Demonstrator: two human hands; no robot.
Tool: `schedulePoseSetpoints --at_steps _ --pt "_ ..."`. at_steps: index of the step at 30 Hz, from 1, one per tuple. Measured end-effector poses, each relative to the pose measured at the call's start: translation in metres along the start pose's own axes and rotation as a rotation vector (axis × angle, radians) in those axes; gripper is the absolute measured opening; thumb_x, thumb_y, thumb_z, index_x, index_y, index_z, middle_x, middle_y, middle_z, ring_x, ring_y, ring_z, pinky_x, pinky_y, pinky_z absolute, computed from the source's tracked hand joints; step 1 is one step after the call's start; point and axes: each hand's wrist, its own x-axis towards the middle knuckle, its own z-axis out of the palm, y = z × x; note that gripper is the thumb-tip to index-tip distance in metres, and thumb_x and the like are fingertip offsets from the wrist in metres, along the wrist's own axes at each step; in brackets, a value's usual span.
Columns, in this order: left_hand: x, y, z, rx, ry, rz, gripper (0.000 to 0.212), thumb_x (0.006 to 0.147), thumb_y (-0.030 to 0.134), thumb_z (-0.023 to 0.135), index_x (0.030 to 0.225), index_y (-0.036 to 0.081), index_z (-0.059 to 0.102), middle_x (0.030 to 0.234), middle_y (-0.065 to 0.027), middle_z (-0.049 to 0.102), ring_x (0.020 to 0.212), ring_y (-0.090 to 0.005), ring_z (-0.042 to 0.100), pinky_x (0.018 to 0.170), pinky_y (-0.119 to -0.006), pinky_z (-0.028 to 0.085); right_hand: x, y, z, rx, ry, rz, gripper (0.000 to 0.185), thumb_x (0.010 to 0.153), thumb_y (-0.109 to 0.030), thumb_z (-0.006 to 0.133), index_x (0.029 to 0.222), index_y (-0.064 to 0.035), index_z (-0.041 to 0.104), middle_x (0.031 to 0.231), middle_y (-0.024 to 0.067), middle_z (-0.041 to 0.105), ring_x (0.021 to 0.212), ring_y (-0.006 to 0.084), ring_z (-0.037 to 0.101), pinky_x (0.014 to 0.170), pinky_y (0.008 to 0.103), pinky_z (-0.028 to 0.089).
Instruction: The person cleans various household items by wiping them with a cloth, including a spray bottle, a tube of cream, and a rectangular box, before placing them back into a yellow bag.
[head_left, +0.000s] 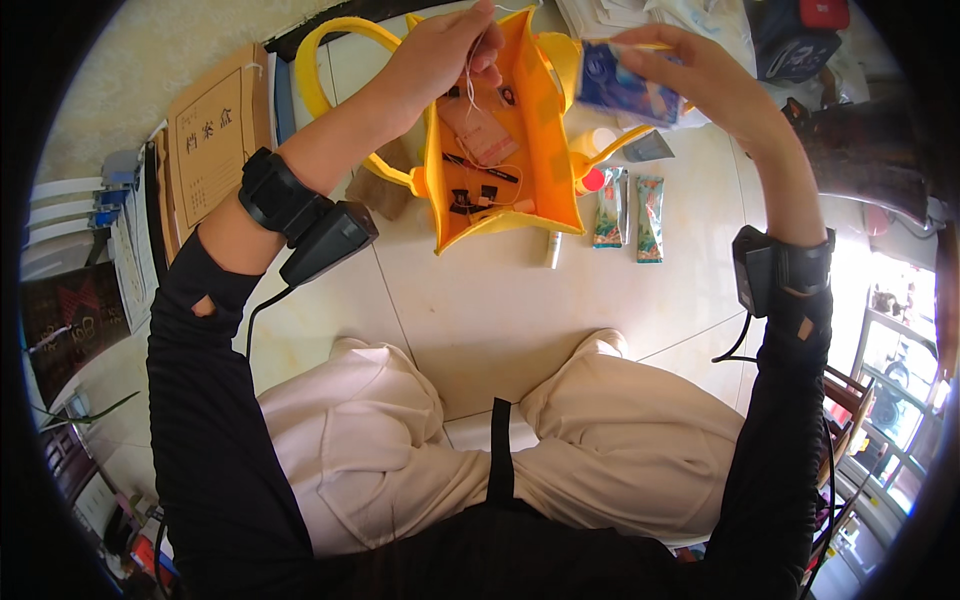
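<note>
A yellow felt tote bag stands on the tiled floor with its mouth towards me. Above its far left rim, my left hand pinches a thin white cord that dangles into the bag. Inside lie a pinkish packet, a black pen and several small dark items. My right hand grips a blue printed packet, blurred, just right of the bag. Below that hand, a grey tapered object rests on the floor.
Green patterned sachets and a small white tube lie right of the bag, near a red cap. A brown cloth-like item sits left. Cardboard file boxes line the left wall; a dark bag stands far right.
</note>
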Motion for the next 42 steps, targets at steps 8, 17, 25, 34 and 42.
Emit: schedulePoseSetpoints --at_steps 8,17,25,34,42 --pt "0.001 -0.007 -0.007 -0.118 0.153 -0.096 0.032 0.089 0.036 0.035 0.073 0.009 0.043 0.060 0.0018 0.042 0.067 -0.0112 0.054 0.077 -0.026 0.043 -0.041 0.047 -0.050 0.338 -0.739 -0.022 0.041 0.063 -0.033 0.070 0.091 -0.0038 0.060 0.088 0.0065 0.059 0.078 0.0125 0.056 0.071 0.0221 0.045" --pt "0.004 -0.002 0.013 -0.257 0.195 -0.137 0.036 0.089 0.037 0.032 0.073 0.009 0.047 0.062 -0.0012 0.048 0.058 -0.0145 0.054 0.059 -0.026 0.044 -0.064 0.189 0.079 0.227 -0.547 0.444 0.032 0.072 -0.023 0.063 0.095 -0.0023 0.054 0.079 0.0075 0.059 0.069 0.0138 0.055 0.064 0.0258 0.042" --pt "-0.004 -0.006 0.013 -0.132 0.126 -0.085 0.031 0.088 0.037 0.038 0.079 0.009 0.049 0.070 0.0006 0.050 0.071 -0.0120 0.056 0.074 -0.026 0.044 -0.056 0.244 0.140 0.301 -0.277 0.446 0.036 0.072 -0.023 0.063 0.097 -0.0004 0.053 0.084 0.0101 0.057 0.076 0.0138 0.054 0.068 0.0249 0.043" --pt "-0.002 0.000 0.019 -0.239 0.169 -0.168 0.029 0.088 0.033 0.038 0.082 0.008 0.050 0.069 -0.0016 0.052 0.062 -0.0129 0.055 0.060 -0.024 0.045 -0.055 0.114 0.079 -0.558 -0.613 0.193 0.030 0.076 -0.030 0.056 0.095 -0.0067 0.058 0.087 0.0118 0.060 0.086 0.0234 0.056 0.075 0.0329 0.043" --pt "0.000 0.041 0.011 -0.669 0.067 -0.183 0.023 0.090 0.025 0.034 0.074 0.011 0.043 0.056 0.0030 0.038 0.047 -0.0083 0.037 0.050 -0.023 0.038 -0.028 -0.055 0.045 -0.157 -0.360 0.010 0.027 0.080 -0.028 0.054 0.093 -0.0060 0.060 0.078 0.0049 0.060 0.065 0.0115 0.054 0.060 0.0231 0.045"
